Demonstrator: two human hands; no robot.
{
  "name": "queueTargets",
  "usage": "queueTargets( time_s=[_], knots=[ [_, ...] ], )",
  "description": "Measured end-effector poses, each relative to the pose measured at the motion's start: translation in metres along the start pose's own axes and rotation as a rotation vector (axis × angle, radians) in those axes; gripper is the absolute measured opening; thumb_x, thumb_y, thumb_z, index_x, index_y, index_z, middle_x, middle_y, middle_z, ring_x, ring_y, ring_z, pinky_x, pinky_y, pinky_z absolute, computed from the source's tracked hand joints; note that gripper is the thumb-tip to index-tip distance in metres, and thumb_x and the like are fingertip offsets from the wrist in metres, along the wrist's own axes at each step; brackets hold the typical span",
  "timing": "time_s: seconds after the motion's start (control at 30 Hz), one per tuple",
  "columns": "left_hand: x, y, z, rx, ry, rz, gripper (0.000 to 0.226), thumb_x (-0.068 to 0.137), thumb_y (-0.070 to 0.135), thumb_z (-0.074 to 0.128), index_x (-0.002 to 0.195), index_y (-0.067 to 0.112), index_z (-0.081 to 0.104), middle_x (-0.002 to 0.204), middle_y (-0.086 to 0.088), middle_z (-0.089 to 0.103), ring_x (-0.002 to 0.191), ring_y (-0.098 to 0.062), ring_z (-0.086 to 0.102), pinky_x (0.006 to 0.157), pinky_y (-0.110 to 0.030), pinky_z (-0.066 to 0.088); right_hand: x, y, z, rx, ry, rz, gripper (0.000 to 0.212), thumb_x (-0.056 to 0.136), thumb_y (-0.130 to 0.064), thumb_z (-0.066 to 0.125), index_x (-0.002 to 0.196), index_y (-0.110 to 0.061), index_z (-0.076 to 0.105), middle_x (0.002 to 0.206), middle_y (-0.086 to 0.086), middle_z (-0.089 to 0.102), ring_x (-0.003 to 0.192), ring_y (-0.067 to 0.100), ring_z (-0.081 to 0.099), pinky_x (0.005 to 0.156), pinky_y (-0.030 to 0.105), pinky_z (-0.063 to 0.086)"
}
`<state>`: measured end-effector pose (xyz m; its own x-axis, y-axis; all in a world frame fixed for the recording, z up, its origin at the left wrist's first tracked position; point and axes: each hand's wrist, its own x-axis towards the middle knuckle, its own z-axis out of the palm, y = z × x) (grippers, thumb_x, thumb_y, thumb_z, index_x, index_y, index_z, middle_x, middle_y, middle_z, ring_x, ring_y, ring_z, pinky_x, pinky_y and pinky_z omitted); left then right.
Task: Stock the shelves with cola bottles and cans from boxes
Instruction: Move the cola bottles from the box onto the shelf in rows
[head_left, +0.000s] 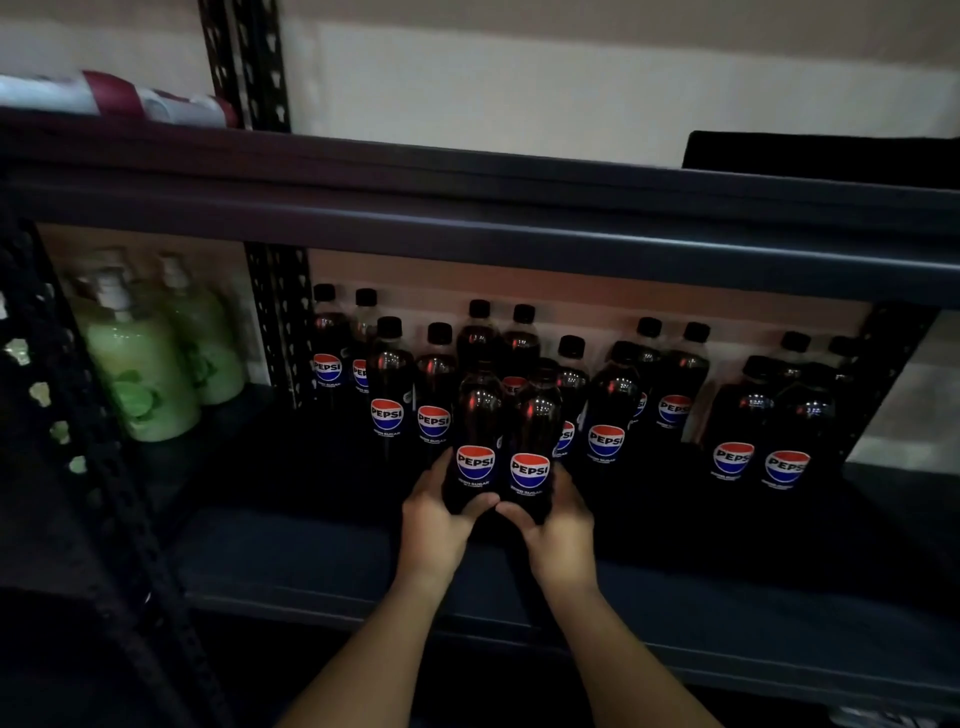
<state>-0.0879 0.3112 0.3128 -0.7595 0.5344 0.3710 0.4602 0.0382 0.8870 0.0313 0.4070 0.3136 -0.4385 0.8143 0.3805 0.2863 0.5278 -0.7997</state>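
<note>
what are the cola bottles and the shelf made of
Cola bottles: likely clear glossy plastic; bright highlights on the shoulders, dark liquid showing through, black screw caps, printed labels. Shelf: probably painted metal, dark with a dull sheen; its uprights are punched with slots.

Dim, shadowed shelf; glare spots on bottles; blurred, curved edges.

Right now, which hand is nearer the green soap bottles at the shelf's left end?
The left. The left hand grips a cola bottle mid-shelf, on the side toward the green soap bottles; the right hand grips the neighbouring bottle, farther right.
</note>
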Motion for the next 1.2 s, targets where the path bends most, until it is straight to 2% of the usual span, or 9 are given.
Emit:
queueTargets(
  time_s=[0.07,0.2,0.3,0.43,0.53,0.67,0.97,1.1,1.2],
  knots=[
    [0.001,-0.002,0.001,-0.006,-0.008,-0.005,0.076,0.076,0.035,0.089,0.144,0.026,0.056,0.135,0.005,0.065,0.129,-0.010,0.057,0.107,-0.028,0.049,0.000,-0.001,0.001,-0.006,0.008,-0.013,0.083,0.077,-0.045,0.080,0.147,-0.018,0.043,0.135,-0.001,0.060,0.126,0.013,0.057,0.105,0.028,0.048],
    [0.000,-0.004,0.000,-0.023,-0.008,0.004,0.067,0.077,0.035,0.087,0.138,0.032,0.058,0.127,0.019,0.064,0.122,0.006,0.054,0.100,-0.004,0.040,-0.001,0.001,0.002,-0.002,0.019,-0.017,0.086,0.077,-0.049,0.079,0.148,-0.019,0.042,0.134,-0.002,0.061,0.124,0.012,0.059,0.100,0.033,0.054],
    [0.000,-0.006,-0.002,-0.029,-0.022,0.007,0.067,0.078,0.028,0.088,0.132,0.044,0.052,0.120,0.031,0.061,0.115,0.019,0.054,0.100,-0.008,0.044,-0.003,0.002,0.002,-0.009,0.019,-0.021,0.089,0.078,-0.051,0.079,0.150,-0.021,0.038,0.136,-0.003,0.060,0.124,0.013,0.059,0.096,0.035,0.057],
    [0.001,-0.011,-0.003,-0.022,-0.047,0.016,0.074,0.078,0.019,0.089,0.142,0.031,0.055,0.133,0.019,0.061,0.127,0.002,0.055,0.107,-0.020,0.045,-0.006,0.003,0.001,-0.018,0.001,-0.025,0.091,0.080,-0.033,0.085,0.154,-0.020,0.035,0.142,-0.002,0.055,0.133,0.014,0.052,0.107,0.038,0.050],
    [0.000,-0.010,-0.003,0.052,-0.023,0.002,0.080,0.077,0.022,0.090,0.148,0.025,0.052,0.134,0.011,0.048,0.125,-0.005,0.049,0.096,-0.006,0.036,-0.007,0.002,0.001,-0.019,-0.004,-0.020,0.091,0.082,-0.027,0.084,0.155,-0.020,0.032,0.144,-0.001,0.052,0.135,0.015,0.049,0.110,0.036,0.047],
    [0.000,-0.011,-0.003,0.103,-0.019,0.005,0.081,0.078,0.025,0.090,0.149,0.024,0.051,0.130,0.003,0.051,0.119,-0.006,0.049,0.084,0.005,0.034,-0.008,-0.002,0.000,-0.048,-0.021,0.000,0.090,0.085,-0.028,0.082,0.157,-0.018,0.029,0.147,0.003,0.048,0.137,0.016,0.047,0.104,0.018,0.038],
    [-0.022,0.001,-0.005,0.045,0.062,-0.087,0.087,0.081,0.025,0.087,0.155,0.020,0.040,0.144,0.000,0.049,0.132,-0.015,0.051,0.107,-0.031,0.047,-0.023,-0.007,-0.008,-0.019,-0.062,0.092,0.098,0.085,-0.024,0.082,0.160,-0.019,0.019,0.149,0.009,0.044,0.136,0.022,0.048,0.104,0.028,0.043],
    [-0.054,0.006,-0.009,0.048,0.085,-0.016,0.065,0.089,0.017,0.078,0.146,0.023,0.047,0.127,0.008,0.051,0.108,-0.004,0.059,0.087,-0.023,0.058,-0.053,-0.012,-0.018,-0.002,-0.071,0.097,0.087,0.089,-0.025,0.077,0.157,-0.022,0.023,0.140,0.003,0.043,0.122,0.016,0.053,0.098,0.031,0.051],
    [-0.083,0.013,-0.013,0.057,0.054,0.033,0.052,0.091,0.019,0.076,0.137,0.028,0.054,0.115,0.013,0.057,0.088,-0.007,0.063,0.077,-0.020,0.056,-0.082,-0.013,-0.026,0.033,-0.040,-0.007,0.060,0.090,-0.023,0.075,0.141,-0.028,0.042,0.114,-0.006,0.052,0.088,0.007,0.058,0.078,0.022,0.052]
  ],
)
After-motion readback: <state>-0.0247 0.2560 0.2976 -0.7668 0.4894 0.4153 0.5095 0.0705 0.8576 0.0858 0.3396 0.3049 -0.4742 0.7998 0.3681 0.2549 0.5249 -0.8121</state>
